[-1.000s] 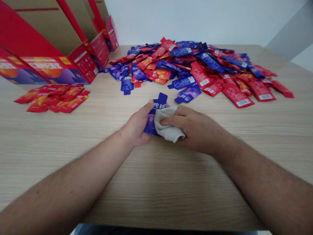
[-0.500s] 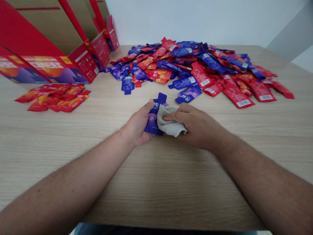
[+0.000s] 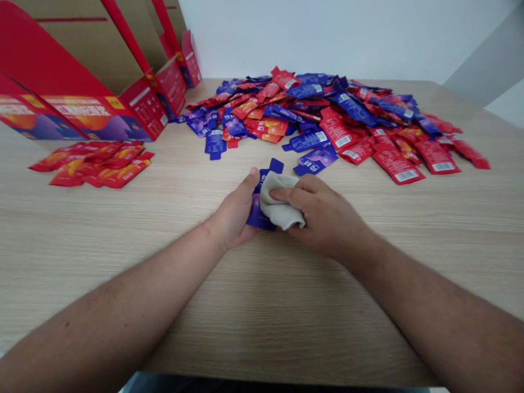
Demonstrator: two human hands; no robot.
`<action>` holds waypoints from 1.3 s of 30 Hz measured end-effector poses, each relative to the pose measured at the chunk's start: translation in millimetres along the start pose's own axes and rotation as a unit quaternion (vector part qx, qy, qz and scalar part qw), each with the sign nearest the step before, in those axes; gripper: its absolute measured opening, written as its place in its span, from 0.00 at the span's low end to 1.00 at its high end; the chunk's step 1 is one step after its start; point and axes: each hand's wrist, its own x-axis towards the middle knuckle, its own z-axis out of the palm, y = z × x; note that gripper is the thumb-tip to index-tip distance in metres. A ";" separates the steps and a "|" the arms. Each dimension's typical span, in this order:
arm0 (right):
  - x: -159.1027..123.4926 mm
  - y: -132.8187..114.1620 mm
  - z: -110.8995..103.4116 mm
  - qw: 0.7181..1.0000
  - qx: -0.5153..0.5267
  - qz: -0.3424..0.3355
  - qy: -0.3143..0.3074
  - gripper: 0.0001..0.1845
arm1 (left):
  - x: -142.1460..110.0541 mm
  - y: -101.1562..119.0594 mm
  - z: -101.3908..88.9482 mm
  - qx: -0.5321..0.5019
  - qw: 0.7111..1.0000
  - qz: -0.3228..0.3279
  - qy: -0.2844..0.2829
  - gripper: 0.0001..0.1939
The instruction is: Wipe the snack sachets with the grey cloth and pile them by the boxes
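A blue-purple sachet with a narrow neck is gripped along its left edge by my left hand, thumb on top. My right hand is closed on a pale grey cloth, its index finger pressing the cloth onto the sachet's face. The cloth hides much of the sachet's front, and the fingers beneath it are out of sight. Just beyond my hands lies another blue sachet, flat on the table, at the near edge of a large heap of red and blue sachets.
Several red sachets are laid together at the left. Behind them stand open red cardboard boxes with brown insides. The wooden table meets a white wall at the back.
The cloth in my right hand has shifted slightly left across the sachet, covering more of its print. The sachet has tilted a little to the right in my left hand.
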 end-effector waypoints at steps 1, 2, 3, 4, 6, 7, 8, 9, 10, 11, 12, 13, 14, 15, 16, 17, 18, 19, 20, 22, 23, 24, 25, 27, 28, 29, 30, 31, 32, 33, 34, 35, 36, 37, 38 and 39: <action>-0.7 -3.0 0.7 0.999 0.015 -0.023 -0.019 0.28 | -0.6 -0.5 0.4 0.000 1.000 -0.008 -0.003 0.34; -1.2 -5.3 1.3 0.998 0.028 -0.042 -0.035 0.28 | -1.0 -0.8 0.8 0.001 1.000 -0.016 -0.007 0.35; -1.4 -6.4 1.8 0.997 0.035 -0.051 -0.044 0.28 | -1.2 -1.0 1.1 0.002 1.000 -0.020 -0.011 0.37; -1.2 -6.2 2.2 0.997 0.035 -0.049 -0.042 0.28 | -1.0 -1.0 1.4 0.001 1.000 -0.019 -0.015 0.38; -0.3 -3.6 2.9 1.000 0.019 -0.012 -0.013 0.28 | 0.0 -0.8 1.4 -0.008 1.000 0.006 -0.018 0.38; 0.1 -2.5 3.1 1.000 0.011 0.007 0.004 0.29 | 0.5 -0.7 1.0 -0.013 1.000 0.016 -0.020 0.38; 0.3 -2.5 3.3 1.000 0.005 0.019 0.013 0.29 | 0.9 -0.6 0.3 -0.016 0.999 0.020 -0.021 0.37; 0.3 -3.6 3.5 1.000 0.005 0.018 0.012 0.29 | 1.1 -0.6 -0.6 -0.017 0.999 0.015 -0.023 0.38; 0.0 -5.6 3.6 1.000 0.010 0.006 0.001 0.29 | 1.1 -0.6 -1.5 -0.015 1.000 0.004 -0.025 0.38; -0.4 -8.0 3.7 1.000 0.018 -0.013 -0.016 0.28 | 0.9 -0.6 -2.4 -0.011 1.000 -0.009 -0.027 0.38; -0.8 -10.1 3.8 0.999 0.028 -0.032 -0.035 0.28 | 0.7 -0.6 -3.1 -0.008 0.999 -0.019 -0.028 0.38; -1.0 -11.0 4.0 0.997 0.035 -0.043 -0.048 0.28 | 0.6 -0.7 -3.4 -0.006 0.999 -0.024 -0.028 0.38; -1.0 -10.7 4.3 0.997 0.039 -0.042 -0.049 0.28 | 0.6 -0.8 -3.3 -0.006 0.999 -0.021 -0.027 0.38; -0.8 -9.0 4.6 0.998 0.037 -0.030 -0.040 0.28 | 0.7 -0.9 -2.9 -0.010 1.000 -0.010 -0.027 0.38; -0.4 -6.6 5.0 0.999 0.033 -0.012 -0.022 0.28 | 1.0 -1.1 -2.3 -0.014 1.000 0.003 -0.027 0.38; 0.0 -4.1 5.5 1.000 0.028 0.006 -0.001 0.29 | 1.2 -1.4 -1.7 -0.017 0.999 0.015 -0.027 0.38; 0.3 -2.2 6.0 0.999 0.024 0.020 0.017 0.29 | 1.5 -1.8 -1.3 -0.016 0.999 0.023 -0.026 0.38; 0.5 -1.2 6.5 0.999 0.024 0.023 0.028 0.30 | 1.7 -2.3 -1.3 -0.012 0.999 0.024 -0.025 0.37; 0.4 -1.2 7.2 0.999 0.027 0.014 0.026 0.30 | 1.8 -2.9 -1.6 -0.005 1.000 0.019 -0.023 0.37; 0.0 -2.2 8.7 0.999 0.041 -0.027 0.002 0.28 | 1.8 -4.0 -3.3 0.008 1.000 0.000 -0.018 0.37; -0.1 -1.8 9.6 0.998 0.046 -0.045 -0.007 0.27 | 1.8 -4.4 -4.4 0.010 1.000 -0.003 -0.017 0.36; 0.1 -0.2 10.4 0.997 0.047 -0.053 -0.005 0.27 | 1.7 -4.7 -5.6 0.009 1.000 0.001 -0.018 0.36; 0.5 2.8 11.1 0.998 0.045 -0.048 0.011 0.27 | 1.5 -4.9 -6.7 0.009 1.000 0.009 -0.021 0.35; 1.6 10.7 11.8 0.997 0.030 -0.016 0.069 0.27 | 1.1 -5.7 -8.6 0.019 0.999 0.026 -0.031 0.34; 2.1 14.2 11.8 0.996 0.022 -0.003 0.091 0.28 | 0.9 -6.4 -9.3 0.029 0.999 0.026 -0.038 0.34; 2.5 16.6 11.6 0.994 0.016 0.006 0.107 0.28 | 0.9 -7.5 -9.9 0.039 0.998 0.025 -0.044 0.34; 2.5 17.6 11.3 0.994 0.014 0.005 0.110 0.29 | 0.9 -8.8 -10.4 0.046 0.997 0.028 -0.049 0.34; 2.4 17.4 11.0 0.995 0.015 -0.007 0.101 0.30 | 1.1 -10.3 -10.8 0.048 0.997 0.037 -0.052 0.34; 2.1 16.6 10.8 0.996 0.018 -0.022 0.086 0.30 | 1.5 -11.7 -11.3 0.046 0.996 0.051 -0.055 0.34; 2.0 15.8 10.6 0.996 0.023 -0.036 0.072 0.30 | 1.8 -12.7 -12.0 0.043 0.995 0.064 -0.059 0.34; 1.9 15.5 10.4 0.997 0.026 -0.043 0.065 0.30 | 2.2 -13.3 -12.8 0.042 0.995 0.072 -0.063 0.35; 2.1 16.0 10.1 0.996 0.027 -0.043 0.067 0.29 | 2.4 -13.4 -13.7 0.046 0.994 0.071 -0.067 0.35; 2.4 17.2 9.9 0.996 0.024 -0.034 0.080 0.29 | 2.4 -12.9 -14.7 0.053 0.994 0.061 -0.072 0.35; 2.7 18.6 9.5 0.995 0.019 -0.020 0.098 0.29 | 2.3 -12.2 -15.5 0.061 0.994 0.047 -0.077 0.36; 3.0 19.7 9.1 0.993 0.013 -0.007 0.117 0.29 | 2.1 -11.4 -16.0 0.069 0.994 0.033 -0.079 0.36; 3.1 20.1 8.7 0.992 0.008 -0.001 0.129 0.29 | 1.8 -10.8 -16.0 0.075 0.994 0.023 -0.080 0.36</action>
